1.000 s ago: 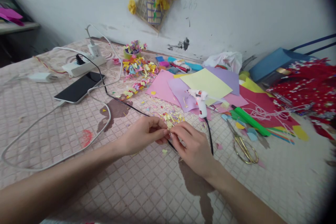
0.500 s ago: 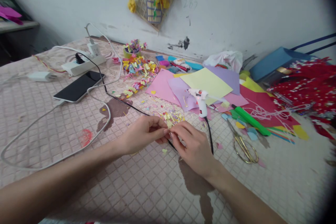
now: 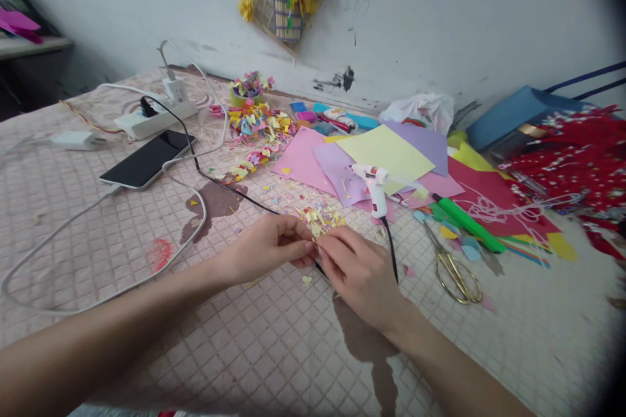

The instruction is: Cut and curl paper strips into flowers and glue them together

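My left hand (image 3: pixel 274 244) and my right hand (image 3: pixel 359 267) meet over the table, fingertips pinched close together. Whatever sits between the fingertips is too small and hidden to name. Just beyond the fingers lies a scatter of small yellow and pink paper pieces (image 3: pixel 320 216). A black cord (image 3: pixel 239 193) passes beneath both hands. Behind my right hand a white glue gun (image 3: pixel 375 190) rests beside coloured paper sheets, its nozzle pointing left. One light yellow paper cutout (image 3: pixel 306 281) lies on the cloth below the fingers.
Gold-handled scissors (image 3: pixel 457 273) and a green tool (image 3: pixel 467 225) lie to the right. On the left are a phone (image 3: pixel 147 159), a white cable (image 3: pixel 205 208) and a power strip (image 3: pixel 155 118). Paper sheets (image 3: pixel 391 150), a paper-filled pot (image 3: pixel 246 94) and red fabric (image 3: pixel 581 163) stand further back.
Both hands stay almost in place, with the fingertips still together. My right hand's fingers shift very slightly.
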The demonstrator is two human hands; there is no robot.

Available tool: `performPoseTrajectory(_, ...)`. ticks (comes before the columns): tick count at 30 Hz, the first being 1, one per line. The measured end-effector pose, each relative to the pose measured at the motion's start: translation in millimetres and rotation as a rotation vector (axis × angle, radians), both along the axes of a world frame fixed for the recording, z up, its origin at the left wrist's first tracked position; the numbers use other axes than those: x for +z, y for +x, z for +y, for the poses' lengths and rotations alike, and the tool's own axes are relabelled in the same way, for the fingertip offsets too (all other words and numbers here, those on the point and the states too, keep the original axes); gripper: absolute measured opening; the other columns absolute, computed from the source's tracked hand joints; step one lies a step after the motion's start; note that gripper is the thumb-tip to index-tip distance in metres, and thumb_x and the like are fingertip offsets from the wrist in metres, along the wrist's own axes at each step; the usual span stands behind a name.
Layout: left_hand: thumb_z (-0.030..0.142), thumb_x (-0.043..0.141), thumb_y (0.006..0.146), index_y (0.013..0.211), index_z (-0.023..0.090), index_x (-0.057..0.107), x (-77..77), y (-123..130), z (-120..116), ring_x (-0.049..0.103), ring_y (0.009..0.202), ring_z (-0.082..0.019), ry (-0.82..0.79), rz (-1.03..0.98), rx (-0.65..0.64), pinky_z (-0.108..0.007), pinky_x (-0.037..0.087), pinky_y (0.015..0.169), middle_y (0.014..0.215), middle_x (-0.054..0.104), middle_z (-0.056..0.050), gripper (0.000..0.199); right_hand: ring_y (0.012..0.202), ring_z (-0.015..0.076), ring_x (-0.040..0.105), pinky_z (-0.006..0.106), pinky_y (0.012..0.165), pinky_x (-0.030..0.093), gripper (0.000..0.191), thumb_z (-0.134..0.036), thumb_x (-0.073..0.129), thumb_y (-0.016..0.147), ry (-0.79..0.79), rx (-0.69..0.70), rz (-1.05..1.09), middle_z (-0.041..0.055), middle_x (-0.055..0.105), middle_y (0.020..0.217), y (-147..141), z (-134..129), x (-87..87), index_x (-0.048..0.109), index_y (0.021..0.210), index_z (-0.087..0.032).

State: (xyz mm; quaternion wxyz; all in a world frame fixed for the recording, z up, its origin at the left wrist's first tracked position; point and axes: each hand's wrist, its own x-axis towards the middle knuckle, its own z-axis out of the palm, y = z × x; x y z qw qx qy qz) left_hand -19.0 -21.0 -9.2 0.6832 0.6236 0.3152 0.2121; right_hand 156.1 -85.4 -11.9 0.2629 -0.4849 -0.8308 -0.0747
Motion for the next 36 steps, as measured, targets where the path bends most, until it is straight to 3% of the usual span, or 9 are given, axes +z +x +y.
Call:
performPoseTrajectory(10,0.023,0.058,0.081,0.086,0.009,0.060,2.5,0.4,-0.1,0.064,0.071,-0.012,-0.089,-0.018,0.006,-0.025,0.053,0.066,0.079,0.067,-0.005,0.015,0.076,0.0151,0.060,0.027,0.066,0.045,0.012,-0.013,0.051,0.086,-0.024,0.005,0.030,0.0050,0.063,0.089,0.4,0.8,-0.2,0.063,0.085,-0.016)
performPoseTrajectory(30,0.024,0.061,0.080,0.084,0.009,0.061,2.4,0.6,-0.3,0.064,0.070,-0.012,-0.105,-0.029,0.013,-0.024,0.053,0.065,0.076,0.067,-0.004,0.015,0.070,0.0159,0.059,0.027,0.061,0.046,0.016,-0.014,0.049,0.087,0.053,-0.003,-0.038,0.0066,0.064,0.083,-1.6,0.0,1.7,0.064,0.081,-0.015)
performPoseTrajectory(36,0.025,0.061,0.080,0.084,0.010,0.062,1.1,0.2,0.0,0.064,0.069,-0.011,-0.117,-0.017,0.003,-0.023,0.053,0.065,0.076,0.067,-0.004,0.016,0.069,0.0154,0.059,0.027,0.060,0.046,0.021,-0.016,0.046,0.089,0.010,-0.012,-0.076,0.0065,0.064,0.083,-1.9,-0.5,2.7,0.064,0.080,-0.016)
